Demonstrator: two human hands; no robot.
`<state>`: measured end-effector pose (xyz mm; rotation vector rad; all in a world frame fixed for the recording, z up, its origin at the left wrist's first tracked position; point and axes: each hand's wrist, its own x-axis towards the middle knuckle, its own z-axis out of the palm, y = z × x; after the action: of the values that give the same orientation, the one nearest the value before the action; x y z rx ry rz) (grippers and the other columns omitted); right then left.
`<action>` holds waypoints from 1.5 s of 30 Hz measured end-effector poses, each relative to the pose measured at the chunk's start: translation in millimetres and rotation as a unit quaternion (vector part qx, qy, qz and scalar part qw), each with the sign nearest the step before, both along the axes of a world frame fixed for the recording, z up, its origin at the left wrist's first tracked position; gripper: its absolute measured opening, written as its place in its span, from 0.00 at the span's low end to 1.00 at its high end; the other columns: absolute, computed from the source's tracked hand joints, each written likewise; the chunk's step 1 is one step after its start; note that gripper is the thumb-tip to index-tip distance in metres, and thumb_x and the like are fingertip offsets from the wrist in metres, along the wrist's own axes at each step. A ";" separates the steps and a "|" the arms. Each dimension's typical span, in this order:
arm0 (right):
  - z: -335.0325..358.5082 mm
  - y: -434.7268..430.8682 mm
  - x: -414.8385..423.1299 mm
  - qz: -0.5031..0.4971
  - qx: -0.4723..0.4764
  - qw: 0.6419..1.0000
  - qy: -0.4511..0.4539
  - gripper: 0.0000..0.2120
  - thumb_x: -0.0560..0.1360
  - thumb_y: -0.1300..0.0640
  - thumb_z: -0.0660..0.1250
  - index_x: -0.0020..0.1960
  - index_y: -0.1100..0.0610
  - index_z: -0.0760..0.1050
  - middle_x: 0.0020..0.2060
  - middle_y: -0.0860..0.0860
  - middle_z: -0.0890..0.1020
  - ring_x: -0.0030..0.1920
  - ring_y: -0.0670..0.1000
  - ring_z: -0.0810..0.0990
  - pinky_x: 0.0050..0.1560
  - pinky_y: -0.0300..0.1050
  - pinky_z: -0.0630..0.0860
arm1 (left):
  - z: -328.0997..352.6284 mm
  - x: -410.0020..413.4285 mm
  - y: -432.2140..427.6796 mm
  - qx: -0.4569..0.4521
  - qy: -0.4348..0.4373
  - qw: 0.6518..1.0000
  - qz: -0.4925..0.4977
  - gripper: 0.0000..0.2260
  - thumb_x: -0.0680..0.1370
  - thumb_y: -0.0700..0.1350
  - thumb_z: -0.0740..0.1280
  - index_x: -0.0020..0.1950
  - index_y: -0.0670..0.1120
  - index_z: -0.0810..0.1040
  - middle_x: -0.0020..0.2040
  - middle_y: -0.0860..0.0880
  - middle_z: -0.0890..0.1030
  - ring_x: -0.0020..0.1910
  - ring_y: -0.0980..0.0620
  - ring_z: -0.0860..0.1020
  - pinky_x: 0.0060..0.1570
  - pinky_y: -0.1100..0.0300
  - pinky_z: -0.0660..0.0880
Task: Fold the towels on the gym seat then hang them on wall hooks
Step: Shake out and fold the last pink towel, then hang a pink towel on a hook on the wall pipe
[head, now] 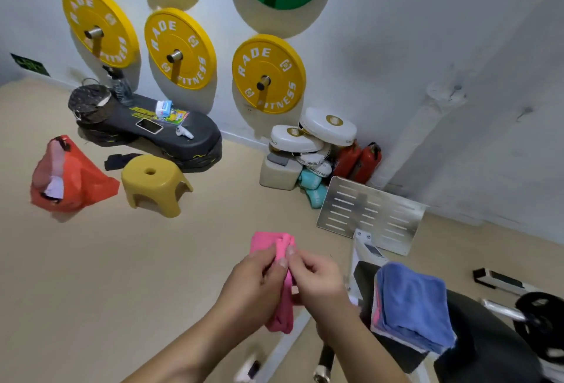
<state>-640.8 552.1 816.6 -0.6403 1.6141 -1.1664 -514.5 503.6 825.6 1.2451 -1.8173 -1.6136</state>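
My left hand (255,279) and right hand (318,279) both pinch the pink towel (268,241) in mid-air.
The hands meet thumb to thumb on its bunched top edge, and the rest hangs down between them, off the surface (479,327). I judge I'm mid-fold: next I must square the edges, then find a free hook. I see none, since the wall pegs (264,82) above my hands carry yellow plates (268,56). Just right of my right hand, a folded blue towel (412,303) rests on the surface. A stool (155,182) and an orange bag (76,178) sit well off to the left.
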 end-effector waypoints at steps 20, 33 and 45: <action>74.3 -240.8 -239.3 -0.248 -0.112 0.932 -0.239 0.23 0.84 0.44 0.57 0.71 0.57 0.74 0.63 0.57 0.84 0.64 0.56 0.82 0.71 0.59 0.73 | 52.5 -202.1 -314.8 0.237 0.083 0.962 -0.110 0.20 0.71 0.51 0.76 0.60 0.44 0.83 0.53 0.44 0.87 0.51 0.46 0.84 0.60 0.45 0.81; 123.4 -373.1 -471.5 -0.199 0.000 0.971 0.129 0.40 0.67 0.52 0.78 0.75 0.45 0.66 0.65 0.47 0.77 0.62 0.44 0.79 0.63 0.44 0.79 | 137.0 -466.4 -527.4 0.066 0.106 0.948 -0.294 0.11 0.68 0.41 0.73 0.50 0.46 0.85 0.52 0.36 0.85 0.50 0.42 0.83 0.50 0.44 0.78; 316.3 -401.5 -670.4 -0.251 -0.044 0.941 0.222 0.19 0.65 0.61 0.79 0.55 0.60 0.81 0.46 0.53 0.86 0.49 0.52 0.85 0.54 0.51 0.81 | 284.9 -720.7 -592.7 -0.095 0.158 0.864 -0.469 0.05 0.81 0.43 0.70 0.54 0.46 0.84 0.47 0.45 0.88 0.43 0.51 0.83 0.43 0.55 0.78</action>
<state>-1311.2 150.7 1132.9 -0.5921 2.2055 -1.5464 -1235.2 -89.1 1110.5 -0.0934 -2.4203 -1.8388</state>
